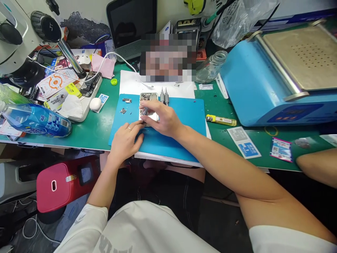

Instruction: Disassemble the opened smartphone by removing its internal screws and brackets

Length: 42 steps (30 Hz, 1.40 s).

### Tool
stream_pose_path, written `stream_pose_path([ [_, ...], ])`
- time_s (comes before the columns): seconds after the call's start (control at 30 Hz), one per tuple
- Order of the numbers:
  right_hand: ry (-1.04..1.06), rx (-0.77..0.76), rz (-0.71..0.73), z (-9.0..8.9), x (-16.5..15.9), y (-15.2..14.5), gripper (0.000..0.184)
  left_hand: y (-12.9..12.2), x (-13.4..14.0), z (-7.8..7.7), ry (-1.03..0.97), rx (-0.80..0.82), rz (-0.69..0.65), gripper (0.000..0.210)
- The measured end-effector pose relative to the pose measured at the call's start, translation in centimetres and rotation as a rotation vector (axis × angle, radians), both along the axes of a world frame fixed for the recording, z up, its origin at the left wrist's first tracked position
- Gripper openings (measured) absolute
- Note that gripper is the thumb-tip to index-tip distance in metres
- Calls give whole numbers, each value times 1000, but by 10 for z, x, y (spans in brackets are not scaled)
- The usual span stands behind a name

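An opened phone (149,95) with bare inner parts lies on the blue mat (181,140). Over it, my right hand (164,117) pinches a grey screwdriver (145,111) between thumb and fingers; its tip is hidden. My left hand (127,138) rests on the mat, fingers stretched out to the phone's lower edge and thumb apart. Just beyond my right hand are two grey screwdrivers (164,96), side by side. Left of the phone sit a small metal part (126,100) and another small part (123,110).
A blue machine (244,88) with a perforated metal plate fills the right side. A yellow cutter-like tool (221,120) lies before it. Blue bottle (37,117), white round object (95,103) and microscope-like stand (70,58) are left. Another person's arm (319,165) rests at the right edge.
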State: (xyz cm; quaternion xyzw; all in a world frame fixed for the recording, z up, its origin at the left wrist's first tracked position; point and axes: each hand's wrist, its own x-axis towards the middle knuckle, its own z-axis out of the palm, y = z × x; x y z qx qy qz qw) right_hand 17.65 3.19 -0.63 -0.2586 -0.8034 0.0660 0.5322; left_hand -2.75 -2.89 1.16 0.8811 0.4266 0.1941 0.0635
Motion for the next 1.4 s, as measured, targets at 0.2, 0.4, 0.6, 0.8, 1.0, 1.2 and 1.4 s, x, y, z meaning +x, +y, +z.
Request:
stream_pose_path([
  [0.2,-8,-26,29,1,0,-1,48,0,0,-1,2,15,-5,23],
  [0.4,18,-48,13,-1,-1,-1,48,0,0,0,13,5,1,22],
  [0.6,1,-21,33,0,-1,-1,51,0,0,-1,17,17,5,21],
  [0.8,3,-62,6,-1,0,-1,53,0,0,0,24,3,10,21],
  [1.0,-21,-150,3,-6,3,0,53,0,0,0,18,12,10,22],
  [1.2,9,-203,10,-9,4,1,56,1,0,1,43,-4,-7,24],
  [1.4,10,-223,-13,-9,5,0,53,0,1,0,29,-22,2,24],
])
